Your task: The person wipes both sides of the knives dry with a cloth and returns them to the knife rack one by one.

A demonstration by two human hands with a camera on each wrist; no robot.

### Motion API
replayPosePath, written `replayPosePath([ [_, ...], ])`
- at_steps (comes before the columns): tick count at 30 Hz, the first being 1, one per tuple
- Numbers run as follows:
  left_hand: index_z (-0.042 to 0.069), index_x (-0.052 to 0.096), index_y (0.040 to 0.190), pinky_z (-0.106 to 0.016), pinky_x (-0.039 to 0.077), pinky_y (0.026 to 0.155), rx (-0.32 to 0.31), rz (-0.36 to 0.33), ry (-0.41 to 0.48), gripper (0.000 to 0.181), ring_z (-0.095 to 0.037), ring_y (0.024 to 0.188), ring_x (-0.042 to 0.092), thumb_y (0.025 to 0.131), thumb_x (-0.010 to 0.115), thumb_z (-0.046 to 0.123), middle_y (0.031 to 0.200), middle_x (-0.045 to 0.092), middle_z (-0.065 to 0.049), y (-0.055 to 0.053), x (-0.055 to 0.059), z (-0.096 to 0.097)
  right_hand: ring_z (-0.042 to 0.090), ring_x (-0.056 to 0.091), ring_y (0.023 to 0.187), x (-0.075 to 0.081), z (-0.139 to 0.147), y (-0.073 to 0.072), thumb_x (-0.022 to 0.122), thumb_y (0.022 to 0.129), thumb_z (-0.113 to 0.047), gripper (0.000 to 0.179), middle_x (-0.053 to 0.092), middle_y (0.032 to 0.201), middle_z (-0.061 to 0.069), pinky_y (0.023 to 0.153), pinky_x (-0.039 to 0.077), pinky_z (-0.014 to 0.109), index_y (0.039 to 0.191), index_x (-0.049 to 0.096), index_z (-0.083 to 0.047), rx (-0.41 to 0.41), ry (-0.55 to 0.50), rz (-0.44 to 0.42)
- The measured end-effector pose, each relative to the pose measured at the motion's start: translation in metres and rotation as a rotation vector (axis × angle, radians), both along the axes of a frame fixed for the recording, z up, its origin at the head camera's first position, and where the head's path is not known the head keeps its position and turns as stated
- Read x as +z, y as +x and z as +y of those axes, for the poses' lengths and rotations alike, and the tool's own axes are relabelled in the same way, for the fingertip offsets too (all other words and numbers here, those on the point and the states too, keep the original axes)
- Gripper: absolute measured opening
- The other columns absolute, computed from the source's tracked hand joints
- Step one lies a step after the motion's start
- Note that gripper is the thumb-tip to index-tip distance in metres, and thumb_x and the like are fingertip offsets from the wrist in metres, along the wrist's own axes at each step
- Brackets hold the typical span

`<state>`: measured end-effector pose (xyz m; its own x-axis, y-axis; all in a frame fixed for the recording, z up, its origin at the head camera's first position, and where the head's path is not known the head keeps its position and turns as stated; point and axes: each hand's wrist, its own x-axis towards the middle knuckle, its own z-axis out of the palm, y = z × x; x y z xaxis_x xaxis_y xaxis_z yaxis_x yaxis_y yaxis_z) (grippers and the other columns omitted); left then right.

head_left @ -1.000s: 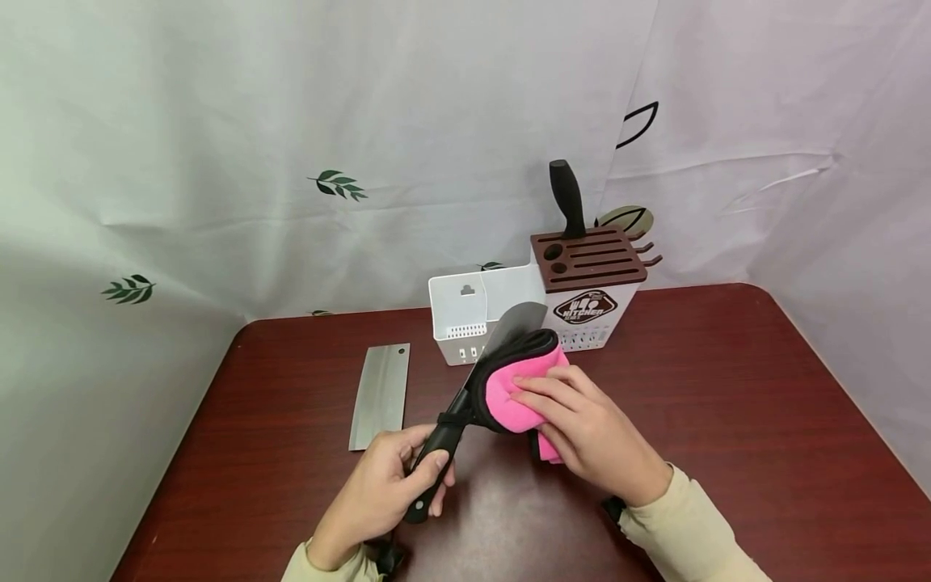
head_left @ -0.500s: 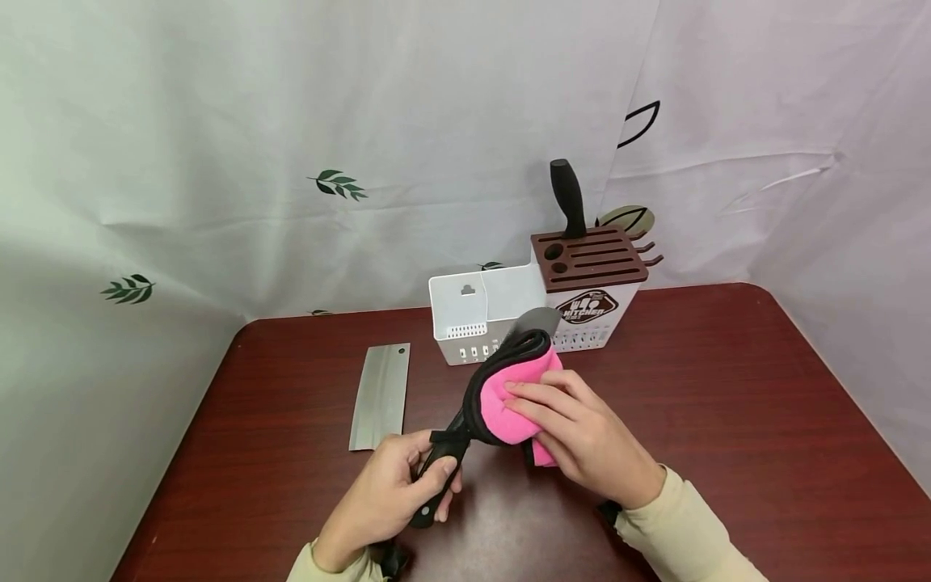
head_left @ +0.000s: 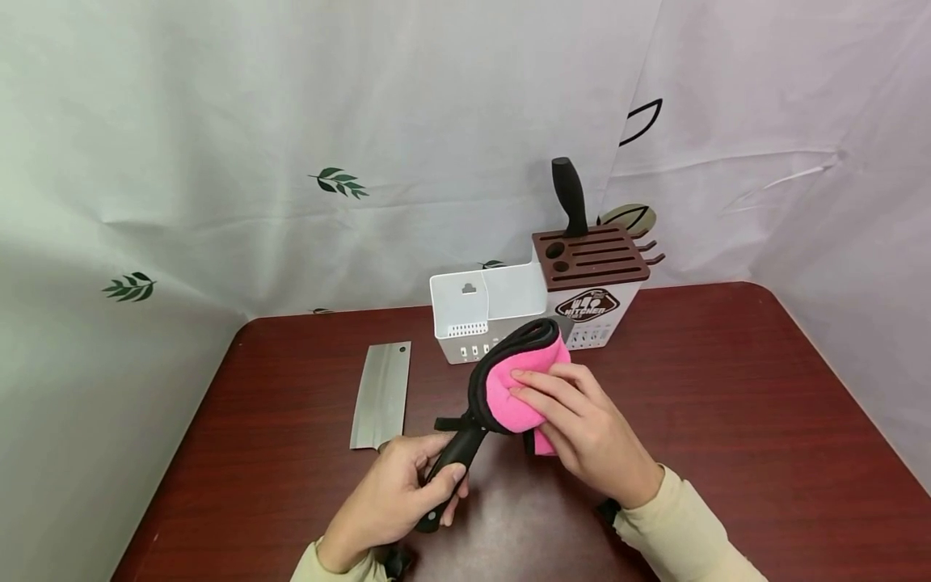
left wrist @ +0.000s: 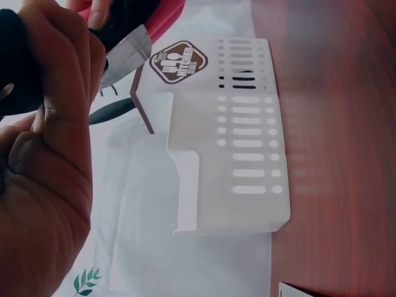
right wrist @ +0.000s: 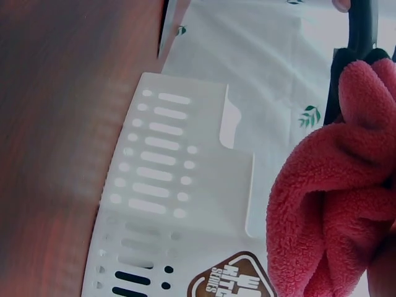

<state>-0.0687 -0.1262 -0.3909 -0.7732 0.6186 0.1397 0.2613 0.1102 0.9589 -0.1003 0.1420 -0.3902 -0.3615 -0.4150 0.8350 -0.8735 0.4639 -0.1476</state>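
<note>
My left hand (head_left: pixel 393 493) grips the black handle of a kitchen knife (head_left: pixel 462 449), held slanting up and to the right over the table. In my right hand (head_left: pixel 600 432) is a folded pink cloth (head_left: pixel 515 394) with black edging, wrapped over the knife's blade. The cloth covers most of the blade in the head view; only a grey bit of it shows past the cloth's far edge. A stretch of bare blade (left wrist: pixel 129 59) appears beyond my fingers in the left wrist view. Fuzzy folds of the cloth (right wrist: pixel 322 185) fill the right side of the right wrist view.
Behind the hands stands a white knife holder (head_left: pixel 460 311) with a brown slotted top (head_left: pixel 592 257); a black-handled knife (head_left: pixel 570 194) is stuck in it. Left of it a cleaver (head_left: pixel 381 396) lies on the red-brown table (head_left: pixel 276 428), its handle end hidden by my left hand.
The blade has slid farther behind the cloth and its visible tip has shifted right. My left hand has moved slightly right with the handle; the right hand keeps its hold on the cloth.
</note>
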Motion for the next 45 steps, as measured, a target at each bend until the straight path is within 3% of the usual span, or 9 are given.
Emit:
replayPosePath([
  [15, 0.009, 0.065, 0.090, -0.026, 0.050, 0.046, -0.018, -0.002, -0.035, 0.014, -0.005, 0.051, 0.062, 0.102, 0.057, 0.007, 0.065, 0.066, -0.002, 0.002, 0.000, 0.001, 0.037, 0.053, 0.106, 0.001, 0.012, -0.006, 0.047, 0.107, -0.019, 0.033, 0.066, 0.128, 0.014, 0.105, 0.034, 0.032, 0.123, 0.069, 0.000, -0.090, -0.078, -0.080],
  [22, 0.010, 0.066, 0.090, -0.026, 0.050, 0.047, -0.001, -0.022, -0.051, 0.014, -0.007, 0.051, 0.062, 0.102, 0.058, 0.011, 0.065, 0.066, -0.001, 0.002, 0.003, -0.002, 0.037, 0.052, 0.106, -0.003, 0.016, -0.009, 0.047, 0.098, -0.009, 0.036, 0.066, 0.127, 0.014, 0.103, 0.034, 0.029, 0.125, 0.068, 0.000, -0.155, -0.108, -0.114],
  [30, 0.009, 0.066, 0.090, -0.028, 0.050, 0.047, -0.003, -0.009, -0.032, 0.015, -0.007, 0.051, 0.062, 0.102, 0.057, 0.008, 0.062, 0.065, -0.002, 0.001, 0.003, -0.005, 0.037, 0.053, 0.108, -0.005, 0.018, -0.008, 0.048, 0.100, -0.014, 0.035, 0.065, 0.130, 0.013, 0.104, 0.034, 0.029, 0.126, 0.068, -0.003, -0.222, -0.128, -0.160],
  [45, 0.008, 0.065, 0.091, -0.030, 0.051, 0.046, 0.003, 0.009, 0.011, 0.016, -0.013, 0.051, 0.063, 0.102, 0.055, 0.005, 0.062, 0.064, -0.003, 0.000, 0.003, -0.008, 0.037, 0.053, 0.108, -0.008, 0.019, -0.007, 0.050, 0.097, -0.012, 0.035, 0.065, 0.130, 0.013, 0.104, 0.034, 0.029, 0.126, 0.068, -0.003, -0.210, -0.122, -0.168],
])
